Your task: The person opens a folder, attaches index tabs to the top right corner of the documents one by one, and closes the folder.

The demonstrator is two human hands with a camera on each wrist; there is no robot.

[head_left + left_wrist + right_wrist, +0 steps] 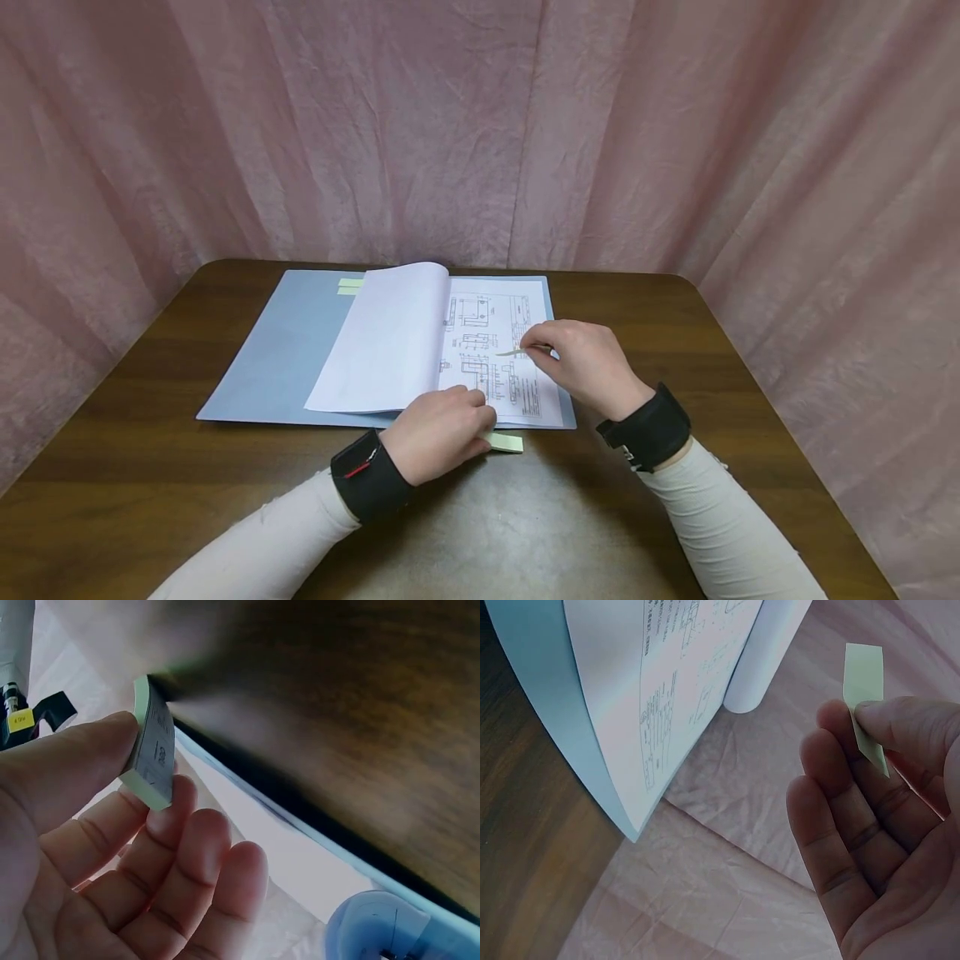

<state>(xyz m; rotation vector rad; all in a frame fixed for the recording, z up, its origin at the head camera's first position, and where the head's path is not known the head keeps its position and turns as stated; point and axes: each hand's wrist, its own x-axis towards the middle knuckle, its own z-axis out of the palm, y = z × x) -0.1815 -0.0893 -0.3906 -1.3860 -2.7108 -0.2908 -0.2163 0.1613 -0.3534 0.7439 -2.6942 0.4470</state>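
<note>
Gripping a small pad of pale green sticky notes point(505, 442) in the left hand point(442, 433), pinched between thumb and fingers just in front of the near edge of a light blue folder point(262, 358); hard to tell whether touching the wooden surface point(637, 312) there; pinching a single pale green strip point(865, 675) in the right hand point(585, 362), narrowly between thumb and forefinger, with the other fingers loosely bent; holding that strip over a printed sheet point(536, 304) of technical drawings, apart from the paper; to the left of the drawings, white paper point(382, 342) curled over, blank side up, across part of the open folder; at its far left corner, two pale green tabs point(348, 287) sticking out over the blue; beyond everything, a pink curtain point(450, 125) hanging in folds; on both wrists, black bands point(371, 475) over white sleeves point(262, 542)
</note>
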